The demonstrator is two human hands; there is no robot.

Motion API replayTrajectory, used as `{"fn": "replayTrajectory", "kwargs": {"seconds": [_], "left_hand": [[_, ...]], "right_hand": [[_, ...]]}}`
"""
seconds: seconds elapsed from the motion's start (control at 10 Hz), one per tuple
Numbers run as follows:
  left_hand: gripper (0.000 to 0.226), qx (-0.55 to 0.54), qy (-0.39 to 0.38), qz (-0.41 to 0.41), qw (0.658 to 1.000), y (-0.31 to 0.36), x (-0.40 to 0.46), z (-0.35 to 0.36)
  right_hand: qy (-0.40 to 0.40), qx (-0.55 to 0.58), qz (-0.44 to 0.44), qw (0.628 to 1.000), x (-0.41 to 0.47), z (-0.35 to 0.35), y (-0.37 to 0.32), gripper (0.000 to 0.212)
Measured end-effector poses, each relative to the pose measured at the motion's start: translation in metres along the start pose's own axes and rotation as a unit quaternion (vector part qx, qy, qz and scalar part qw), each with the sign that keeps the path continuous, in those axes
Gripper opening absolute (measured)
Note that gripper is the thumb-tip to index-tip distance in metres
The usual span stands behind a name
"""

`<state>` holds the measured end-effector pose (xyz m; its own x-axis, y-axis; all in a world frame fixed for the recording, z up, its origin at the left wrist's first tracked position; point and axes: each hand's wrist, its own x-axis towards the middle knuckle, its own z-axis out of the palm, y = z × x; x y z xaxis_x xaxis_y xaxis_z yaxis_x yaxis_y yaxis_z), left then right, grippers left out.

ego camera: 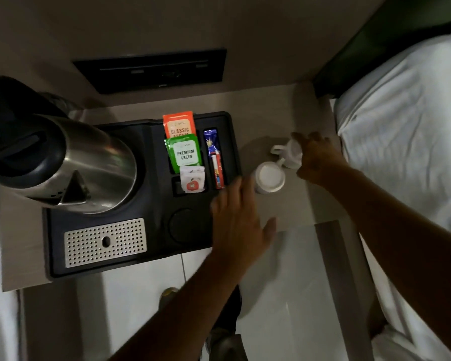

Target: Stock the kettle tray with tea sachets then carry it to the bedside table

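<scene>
A black kettle tray (151,246) lies on the bedside table (279,204), with a steel kettle (71,165) on its left side. Its slots hold an orange tea sachet (179,125), a green tea sachet (185,153), a white sachet with a red apple (192,181) and thin stick packets (214,157). My left hand (238,225) hovers flat and open over the tray's right edge. My right hand (315,157) is closed on a white cup (289,155) right of the tray. A second white cup (268,178) stands upside down beside it.
A perforated metal drip plate (104,242) sits in the tray's front left, and a round recess (182,225) lies near my left hand. A dark wall panel (151,70) is behind the table. A white bed (406,152) borders the right side.
</scene>
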<state>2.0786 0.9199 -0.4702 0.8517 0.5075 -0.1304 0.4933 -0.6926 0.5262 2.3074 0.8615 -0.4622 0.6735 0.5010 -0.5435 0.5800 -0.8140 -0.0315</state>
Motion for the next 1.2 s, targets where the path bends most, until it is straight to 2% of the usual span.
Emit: {"fn": "replayTrajectory", "kwargs": {"seconds": [0.1, 0.2, 0.3, 0.4, 0.5, 0.6, 0.7, 0.9, 1.1, 1.2], "left_hand": [[0.101, 0.051, -0.05, -0.017, 0.997, 0.016, 0.055, 0.012], [0.081, 0.109, -0.112, -0.027, 0.987, 0.019, 0.091, 0.023], [0.07, 0.099, -0.117, -0.02, 0.988, 0.021, 0.094, 0.022], [0.079, 0.031, -0.079, -0.024, 0.996, 0.007, 0.059, 0.004], [0.083, -0.032, -0.016, -0.065, 0.997, -0.018, 0.012, -0.015], [0.082, -0.042, 0.021, -0.144, 0.988, -0.071, -0.048, -0.036], [0.082, -0.051, 0.011, -0.188, 0.981, -0.094, -0.064, -0.042], [0.085, -0.053, 0.031, -0.204, 0.977, -0.111, -0.058, -0.036], [0.086, -0.061, 0.013, -0.197, 0.978, -0.121, -0.049, -0.029], [0.088, -0.031, -0.026, -0.198, 0.979, -0.115, -0.053, -0.038]], "right_hand": [[0.012, 0.042, -0.017, 0.999, 0.01, 0.006, 0.008, 0.09], [0.036, 0.074, -0.024, 0.996, 0.015, 0.009, 0.014, 0.083], [0.052, 0.13, -0.001, 0.99, 0.006, 0.009, 0.023, 0.081], [0.16, 0.252, 0.068, 0.952, -0.038, 0.014, 0.018, 0.077], [0.212, 0.317, 0.07, 0.922, -0.078, 0.028, -0.012, 0.075], [0.121, 0.371, 0.052, 0.919, -0.124, 0.063, -0.084, 0.078], [0.078, 0.354, 0.057, 0.93, -0.136, 0.086, -0.12, 0.081], [0.072, 0.292, 0.086, 0.95, -0.121, 0.108, -0.141, 0.085], [0.071, 0.284, 0.076, 0.953, -0.111, 0.115, -0.147, 0.09], [0.026, 0.259, 0.092, 0.961, -0.119, 0.101, -0.148, 0.099]]}}
